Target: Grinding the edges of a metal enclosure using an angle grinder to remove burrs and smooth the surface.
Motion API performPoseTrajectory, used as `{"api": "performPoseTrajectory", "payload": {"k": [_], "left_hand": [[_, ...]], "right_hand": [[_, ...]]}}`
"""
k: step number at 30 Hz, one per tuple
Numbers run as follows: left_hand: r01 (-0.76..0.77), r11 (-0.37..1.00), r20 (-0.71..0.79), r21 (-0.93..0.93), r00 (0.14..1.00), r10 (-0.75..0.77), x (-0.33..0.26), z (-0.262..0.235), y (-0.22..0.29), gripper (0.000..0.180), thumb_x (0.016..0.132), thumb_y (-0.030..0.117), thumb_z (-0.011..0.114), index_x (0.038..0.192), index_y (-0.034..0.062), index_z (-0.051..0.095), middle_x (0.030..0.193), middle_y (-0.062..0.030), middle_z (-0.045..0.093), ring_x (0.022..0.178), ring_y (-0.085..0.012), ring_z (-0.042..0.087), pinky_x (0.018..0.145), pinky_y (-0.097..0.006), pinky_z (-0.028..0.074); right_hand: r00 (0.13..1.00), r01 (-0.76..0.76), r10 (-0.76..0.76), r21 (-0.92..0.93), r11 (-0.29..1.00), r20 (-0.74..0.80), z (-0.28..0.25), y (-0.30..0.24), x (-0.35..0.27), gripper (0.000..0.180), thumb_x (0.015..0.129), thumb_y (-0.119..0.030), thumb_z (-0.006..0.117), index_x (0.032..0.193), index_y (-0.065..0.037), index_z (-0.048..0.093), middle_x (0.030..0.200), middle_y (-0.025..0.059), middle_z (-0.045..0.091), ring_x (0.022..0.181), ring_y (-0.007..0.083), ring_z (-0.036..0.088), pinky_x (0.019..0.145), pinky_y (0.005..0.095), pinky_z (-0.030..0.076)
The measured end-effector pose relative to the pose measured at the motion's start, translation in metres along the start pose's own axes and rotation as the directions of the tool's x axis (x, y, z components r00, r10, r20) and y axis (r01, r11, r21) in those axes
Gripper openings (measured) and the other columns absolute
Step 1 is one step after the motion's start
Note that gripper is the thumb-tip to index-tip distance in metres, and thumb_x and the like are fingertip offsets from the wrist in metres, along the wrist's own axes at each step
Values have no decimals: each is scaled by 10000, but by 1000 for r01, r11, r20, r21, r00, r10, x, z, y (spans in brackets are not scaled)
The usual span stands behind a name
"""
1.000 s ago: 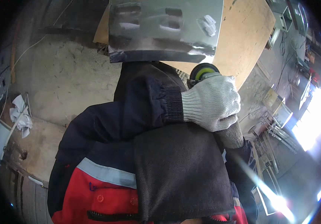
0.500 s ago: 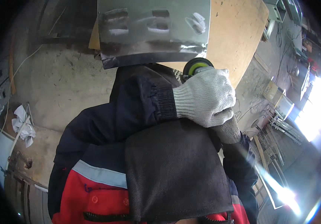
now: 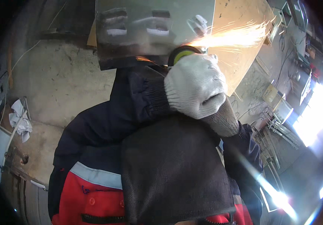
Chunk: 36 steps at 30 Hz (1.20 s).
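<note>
An angle grinder (image 3: 184, 53) with a black-rimmed, yellow-green disc touches the near right edge of a shiny grey metal sheet (image 3: 139, 41). Orange sparks stream rightward from the disc, and a few fly left along the sheet's edge. My left hand (image 3: 197, 84), in a white knit glove, reaches across my body and is closed round the grinder, hiding most of its body. Below it, the grey knit cuff of my right hand (image 3: 223, 122) comes up from the lower right. The fingers of that hand are hidden behind the left one.
The sheet lies on a tan board (image 3: 232, 62) with an angled right edge. A dark cloth flap (image 3: 176, 168) hangs over my chest. Metal frames and bars (image 3: 283, 129) clutter the floor at right; a white rag (image 3: 20, 120) hangs at left.
Both hands and the grinder have moved left and slightly up, bringing the disc onto the sheet's edge. Sparks have appeared where there were none before.
</note>
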<state>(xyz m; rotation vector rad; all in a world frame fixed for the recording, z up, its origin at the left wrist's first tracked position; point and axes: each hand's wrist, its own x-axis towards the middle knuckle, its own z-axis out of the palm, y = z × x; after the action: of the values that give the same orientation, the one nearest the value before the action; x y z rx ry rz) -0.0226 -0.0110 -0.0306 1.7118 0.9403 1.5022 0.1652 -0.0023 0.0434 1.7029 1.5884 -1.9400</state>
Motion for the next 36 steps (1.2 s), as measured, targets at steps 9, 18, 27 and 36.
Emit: {"api": "performPoseTrajectory", "payload": {"k": [9,18,27,36], "left_hand": [[30,997,-178,71,984,-17,-2,10,-3,126,731,162,737,834,91,728,869,-89,719,859,-289,697,862,-457,559],[30,998,-129,63,991,-22,8,-1,1,91,738,102,745,828,90,735,908,-53,745,916,-259,726,910,-423,578],[83,996,-120,38,990,-78,1,0,16,131,760,178,767,841,82,731,929,-83,737,944,-297,700,864,-426,573],[103,989,-290,102,955,-69,-27,-46,19,156,747,90,780,896,73,738,946,-102,744,944,-303,725,935,-463,584]], "right_hand": [[992,116,-100,-258,959,74,-6,-10,6,412,886,-151,829,1237,-8,668,1194,113,728,1129,226,700,986,359,556],[990,143,-124,-373,917,73,-13,-7,10,408,924,-131,789,1280,7,646,1265,113,694,1192,197,656,988,361,542],[994,101,-70,-453,886,86,-12,-19,-6,415,952,-224,764,1302,-20,672,1282,130,708,1216,264,672,1037,379,535],[960,221,-62,-611,760,271,16,-58,26,417,946,-261,747,1287,-28,687,1257,111,730,1196,305,686,1060,406,527]]}}
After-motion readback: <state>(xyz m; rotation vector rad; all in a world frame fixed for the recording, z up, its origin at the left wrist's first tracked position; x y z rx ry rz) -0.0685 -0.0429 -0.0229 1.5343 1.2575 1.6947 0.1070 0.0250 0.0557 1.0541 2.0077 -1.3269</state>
